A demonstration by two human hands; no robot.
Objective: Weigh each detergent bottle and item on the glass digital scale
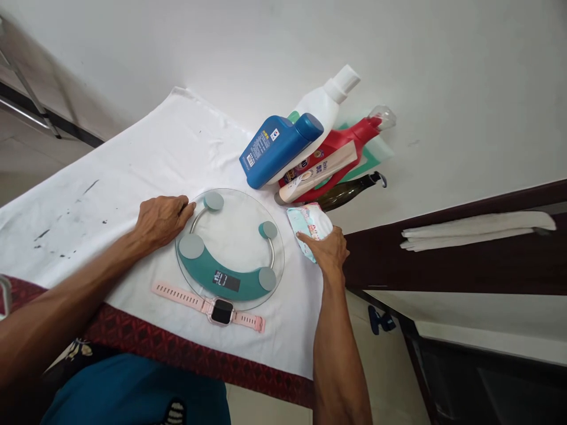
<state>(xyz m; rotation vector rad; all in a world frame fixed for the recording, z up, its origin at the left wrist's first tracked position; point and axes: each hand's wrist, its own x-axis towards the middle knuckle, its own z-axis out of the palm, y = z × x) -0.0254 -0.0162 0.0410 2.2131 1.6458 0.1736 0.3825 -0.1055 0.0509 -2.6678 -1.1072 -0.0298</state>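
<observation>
My left hand rests on the white cloth at the left rim of a round glass bathroom scale. Its fingers are curled in, with the thumb touching or very close to the glass. The scale has a teal curved band, grey round pads and a lit display. Right of it, my right hand is closed around a pack of wipes, thumb on top and fingers hidden on the far side. A pink smartwatch lies stretched out along the scale's near edge.
By the wall stand a blue bottle, a white bottle, a red detergent bottle, a cream tube and a dark glass bottle. A folded white cloth lies on a dark ledge at right.
</observation>
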